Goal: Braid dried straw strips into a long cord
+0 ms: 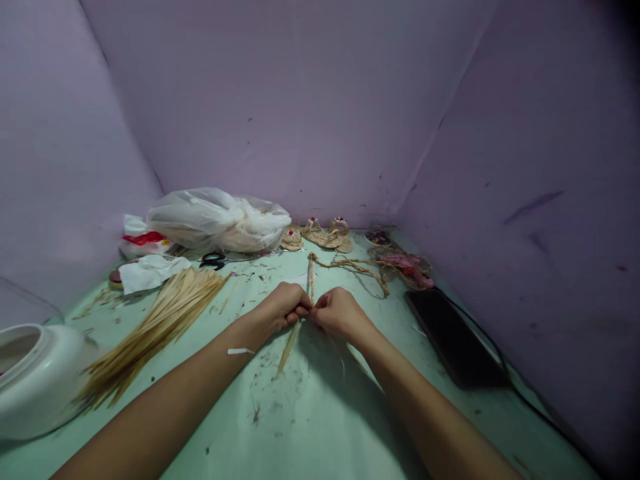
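Observation:
Both my hands meet at the middle of the pale green surface. My left hand (286, 305) is closed in a pinch on the near end of a braided straw cord (312, 280). From the other side, my right hand (340, 312) pinches the same end, its fingertips close to the left ones. Away from me the cord runs up to a twisted tan rope (350, 263) that trails right. Below my fingers a flat straw strand (289, 348) hangs down. The fingertips partly hide where the strands come together.
Left lie a bundle of straw (160, 317), a white jar (45, 380), black-handled scissors (213, 260) and a crumpled white cloth (153, 272). Behind are a plastic bag (215, 220) and small woven straw pieces (325, 235). A phone (455, 339) with a black cable lies right, near purple walls.

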The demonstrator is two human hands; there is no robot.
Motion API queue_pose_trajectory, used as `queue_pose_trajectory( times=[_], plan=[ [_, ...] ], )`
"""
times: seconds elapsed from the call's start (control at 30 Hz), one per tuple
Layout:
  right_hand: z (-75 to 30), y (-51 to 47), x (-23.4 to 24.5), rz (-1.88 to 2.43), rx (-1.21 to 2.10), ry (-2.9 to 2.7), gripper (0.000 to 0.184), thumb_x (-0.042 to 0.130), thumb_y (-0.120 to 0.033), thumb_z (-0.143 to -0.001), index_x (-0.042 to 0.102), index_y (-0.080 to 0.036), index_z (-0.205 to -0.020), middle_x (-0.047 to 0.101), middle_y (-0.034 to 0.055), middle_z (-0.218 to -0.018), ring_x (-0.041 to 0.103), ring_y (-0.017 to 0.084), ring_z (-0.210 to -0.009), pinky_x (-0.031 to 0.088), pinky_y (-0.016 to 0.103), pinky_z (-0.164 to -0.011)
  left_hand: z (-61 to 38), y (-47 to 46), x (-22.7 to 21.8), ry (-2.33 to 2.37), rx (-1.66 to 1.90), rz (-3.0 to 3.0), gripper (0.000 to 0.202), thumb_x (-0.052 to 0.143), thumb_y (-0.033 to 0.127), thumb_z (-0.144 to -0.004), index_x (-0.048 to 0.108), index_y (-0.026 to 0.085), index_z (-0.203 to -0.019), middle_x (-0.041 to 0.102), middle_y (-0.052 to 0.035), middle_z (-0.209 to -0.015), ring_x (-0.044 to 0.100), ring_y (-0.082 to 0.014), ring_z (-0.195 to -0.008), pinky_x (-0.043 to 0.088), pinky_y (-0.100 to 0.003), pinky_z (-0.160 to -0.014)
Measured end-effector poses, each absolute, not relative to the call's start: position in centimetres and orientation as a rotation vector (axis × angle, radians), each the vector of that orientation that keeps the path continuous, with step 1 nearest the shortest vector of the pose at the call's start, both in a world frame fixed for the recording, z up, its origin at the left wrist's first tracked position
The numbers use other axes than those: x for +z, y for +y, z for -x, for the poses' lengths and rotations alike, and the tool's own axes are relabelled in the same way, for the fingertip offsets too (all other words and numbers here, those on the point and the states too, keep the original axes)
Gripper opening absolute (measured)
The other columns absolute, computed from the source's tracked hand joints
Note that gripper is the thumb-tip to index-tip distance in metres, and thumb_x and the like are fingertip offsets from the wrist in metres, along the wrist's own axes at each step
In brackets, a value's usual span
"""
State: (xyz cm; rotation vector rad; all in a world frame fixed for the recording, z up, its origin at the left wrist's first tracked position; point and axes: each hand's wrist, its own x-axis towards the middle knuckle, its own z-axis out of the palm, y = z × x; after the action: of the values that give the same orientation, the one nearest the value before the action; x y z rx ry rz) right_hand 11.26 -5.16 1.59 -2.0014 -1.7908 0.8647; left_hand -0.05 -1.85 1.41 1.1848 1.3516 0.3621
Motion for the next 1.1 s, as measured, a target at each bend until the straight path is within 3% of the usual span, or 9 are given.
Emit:
queue_pose_trajectory(
  times=[0.23, 0.4, 0.53, 0.63, 0.8, 0.97, 1.1],
  plan=[
    [-12.6, -4.9, 2.0, 1.762, 1.271, -1.805, 0.014, 0.059, -0.016, -0.058, 0.059, -0.014, -0.045, 0.052, 0.0014, -0.040, 0.042, 0.008, -0.037, 0.028, 0.021, -0.040, 0.4, -1.5, 0.9, 1.297, 0.384, -1.304, 0.006, 0.050, 0.015, -0.051, 0.047, 0.013, -0.047, 0.032, 0.0058, -0.031, 0.023, -0.0038, -0.026, 0.009, -0.020, -0.031],
    [-14.3, -3.6, 2.9, 1.666, 1.204, -1.262, 0.008, 0.058, -0.011, -0.063, 0.057, -0.012, -0.055, 0.057, 0.0022, -0.050, 0.048, 0.008, -0.044, 0.040, 0.019, -0.045, 0.8, -1.2, 1.1, 1.220, 0.387, -1.280, 0.007, 0.054, 0.017, -0.051, 0.053, 0.012, -0.054, 0.034, 0.0062, -0.034, 0.023, -0.0032, -0.026, 0.010, -0.019, -0.031],
    [-13.2, -3.9, 2.5, 1.571, 1.547, -1.063, 0.007, 0.055, -0.009, -0.064, 0.056, -0.012, -0.057, 0.058, 0.0035, -0.052, 0.052, 0.009, -0.046, 0.044, 0.020, -0.048, 1.0, -1.2, 1.3, 1.177, 0.388, -1.308, 0.006, 0.052, 0.018, -0.052, 0.048, 0.013, -0.050, 0.032, 0.0064, -0.034, 0.022, -0.0032, -0.027, 0.009, -0.019, -0.031],
    [-12.3, -4.2, 1.6, 1.532, 1.661, -1.127, 0.009, 0.053, -0.009, -0.062, 0.055, -0.012, -0.053, 0.053, 0.0012, -0.044, 0.046, 0.008, -0.040, 0.039, 0.019, -0.042, 1.0, -1.1, 1.1, 1.184, 0.360, -1.346, 0.007, 0.049, 0.018, -0.053, 0.046, 0.014, -0.048, 0.031, 0.0063, -0.034, 0.023, -0.0038, -0.027, 0.010, -0.019, -0.031],
    [-12.3, -3.6, -0.1, 1.703, 1.381, -1.327, 0.007, 0.053, -0.010, -0.056, 0.056, -0.012, -0.049, 0.048, -0.0019, -0.040, 0.031, 0.004, -0.034, 0.019, 0.018, -0.033, 0.9, -1.0, 1.0, 1.348, 0.269, -1.557, 0.005, 0.049, 0.016, -0.052, 0.052, 0.012, -0.049, 0.038, 0.0033, -0.035, 0.029, -0.0062, -0.031, 0.018, -0.021, -0.034],
    [-12.3, -3.3, -0.7, 1.670, 1.444, -1.285, 0.009, 0.053, -0.015, -0.055, 0.051, -0.014, -0.046, 0.041, -0.0046, -0.035, 0.027, 0.004, -0.032, 0.016, 0.020, -0.034, 0.9, -1.5, 2.2, 1.570, 0.167, -1.860, 0.007, 0.051, 0.014, -0.050, 0.058, 0.012, -0.050, 0.046, -0.0001, -0.039, 0.042, -0.0102, -0.042, 0.028, -0.021, -0.042],
    [-12.3, -3.4, -0.9, 1.614, 1.513, -1.234, 0.006, 0.052, -0.014, -0.054, 0.052, -0.014, -0.048, 0.040, -0.0050, -0.034, 0.028, 0.004, -0.031, 0.016, 0.019, -0.034, 0.4, -2.9, 3.3, 1.707, 0.099, -2.056, 0.014, 0.055, 0.022, -0.055, 0.063, 0.015, -0.064, 0.058, -0.0055, -0.057, 0.054, -0.0161, -0.059, 0.034, -0.022, -0.051]
  ],
)
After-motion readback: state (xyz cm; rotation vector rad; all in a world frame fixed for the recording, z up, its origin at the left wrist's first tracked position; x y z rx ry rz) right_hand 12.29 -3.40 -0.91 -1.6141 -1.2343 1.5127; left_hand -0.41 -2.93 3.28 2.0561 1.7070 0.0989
